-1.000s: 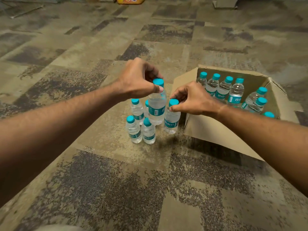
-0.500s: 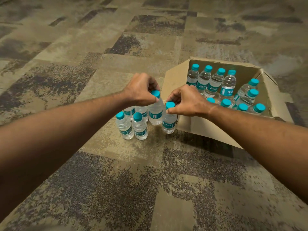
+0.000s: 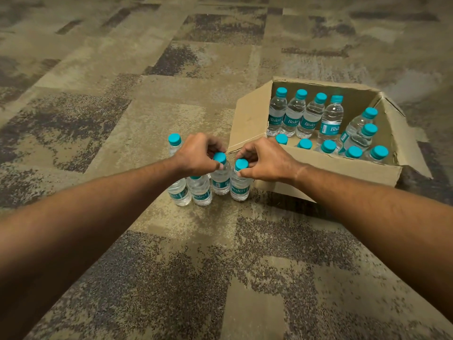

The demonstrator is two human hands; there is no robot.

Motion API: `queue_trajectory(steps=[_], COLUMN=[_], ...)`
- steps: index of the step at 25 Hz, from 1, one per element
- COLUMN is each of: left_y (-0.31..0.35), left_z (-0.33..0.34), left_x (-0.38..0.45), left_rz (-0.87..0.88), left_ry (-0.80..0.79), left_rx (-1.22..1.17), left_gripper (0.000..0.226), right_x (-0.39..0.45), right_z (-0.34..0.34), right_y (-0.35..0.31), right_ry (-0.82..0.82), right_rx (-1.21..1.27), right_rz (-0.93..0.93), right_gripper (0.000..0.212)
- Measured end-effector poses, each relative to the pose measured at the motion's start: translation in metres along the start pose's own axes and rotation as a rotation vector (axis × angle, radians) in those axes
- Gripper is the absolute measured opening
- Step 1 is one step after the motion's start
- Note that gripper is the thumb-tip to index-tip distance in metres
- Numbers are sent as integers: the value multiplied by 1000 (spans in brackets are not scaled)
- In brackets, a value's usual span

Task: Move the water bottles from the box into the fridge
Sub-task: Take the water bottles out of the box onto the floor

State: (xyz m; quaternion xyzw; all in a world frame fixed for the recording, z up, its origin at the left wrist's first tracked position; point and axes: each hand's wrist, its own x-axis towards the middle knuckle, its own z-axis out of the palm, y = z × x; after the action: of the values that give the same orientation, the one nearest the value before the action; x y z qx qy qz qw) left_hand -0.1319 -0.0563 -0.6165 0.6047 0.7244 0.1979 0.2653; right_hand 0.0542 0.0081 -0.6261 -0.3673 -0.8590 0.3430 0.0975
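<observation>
Left hand [image 3: 196, 155] pinches one bottle's cap [image 3: 219, 158]; right hand [image 3: 266, 160] pinches its neighbour's cap [image 3: 241, 164] — both bottles upright on carpet [image 3: 245, 241], beside the open box [image 3: 252, 116] holding more bottles [image 3: 306, 114].

both hands [image 3: 199, 155] [image 3: 266, 159] outstretched, fingers pinching.

Teal caps [image 3: 281, 91], brown box [image 3: 250, 119], mottled tan-grey carpet [image 3: 122, 106].
</observation>
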Motion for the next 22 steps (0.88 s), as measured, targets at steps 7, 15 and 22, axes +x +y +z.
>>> queue_trajectory(steps=[7, 15, 22], left_y=[25, 106, 171], left_z=[-4, 37, 93], left_x=[6, 50, 85], left_rz=[113, 340, 423], left_ry=[35, 87, -51], left_rx=[-3, 111, 125], left_gripper=[64, 95, 82], right_x=[-11, -45, -90], right_z=[-39, -102, -140], right_y=[-8, 62, 137], right_ry=[217, 455, 558], right_rx=[15, -63, -124], right_rz=[-92, 111, 303], right_gripper=[52, 67, 64])
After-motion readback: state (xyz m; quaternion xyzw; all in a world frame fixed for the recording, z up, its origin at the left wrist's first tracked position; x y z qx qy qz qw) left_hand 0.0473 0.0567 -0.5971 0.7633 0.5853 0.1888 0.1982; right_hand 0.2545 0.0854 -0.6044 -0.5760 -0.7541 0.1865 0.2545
